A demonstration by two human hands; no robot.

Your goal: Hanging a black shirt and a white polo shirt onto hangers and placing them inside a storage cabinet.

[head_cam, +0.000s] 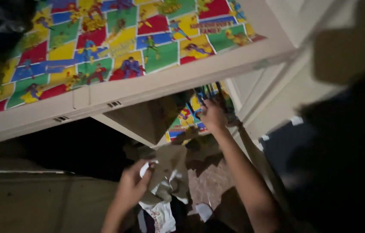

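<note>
Head view: left hand (pixel 131 186) pinches crumpled paper (pixel 167 172); right hand (pixel 212 115) grips dark sticks (pixel 208 91) inside the cabinet (pixel 156 86).

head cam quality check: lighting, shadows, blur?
Head view: dim and unevenly lit; the comic-print sheet up top is brightest, the lower left and right edges fall into near-black shadow. Both hands are soft with motion blur: left hand on crumpled pale paper, right hand reaching under the frame. No glare.
</note>
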